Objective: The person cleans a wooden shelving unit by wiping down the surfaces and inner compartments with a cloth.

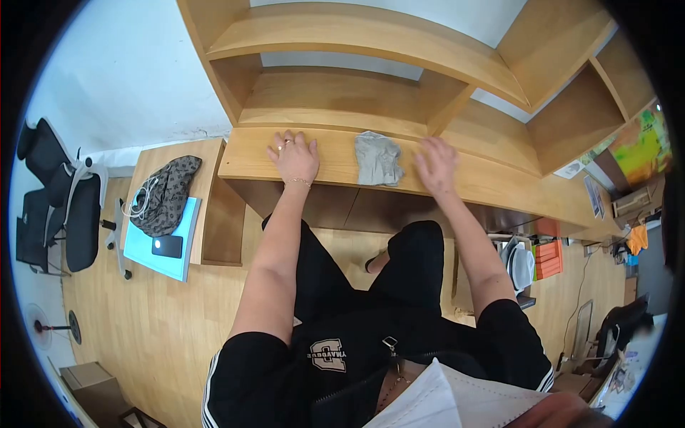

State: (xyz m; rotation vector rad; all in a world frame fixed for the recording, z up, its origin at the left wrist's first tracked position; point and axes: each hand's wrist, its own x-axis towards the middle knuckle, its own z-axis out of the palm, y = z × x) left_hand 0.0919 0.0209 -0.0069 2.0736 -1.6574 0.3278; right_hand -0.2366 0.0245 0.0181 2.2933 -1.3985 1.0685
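Note:
A crumpled grey cloth (379, 159) lies on the wooden desktop (335, 153), between my two hands. To its left, my left hand (295, 161) rests on the desktop with fingers spread and nothing held; a ring and a bracelet show on it. On the cloth's other side is my right hand (437, 168), slightly blurred, its fingers apart and holding nothing. A small gap separates it from the cloth. Whether this hand touches the wood I cannot tell.
Wooden shelving (328, 93) rises behind the desktop. On the left, a low cabinet (214, 207) bears a patterned bag (170, 194), a white cable, a light blue folder (187, 265) and a phone (167, 246). Beyond it stand black chairs (82, 221). Boxes and an orange crate (548, 259) are at right.

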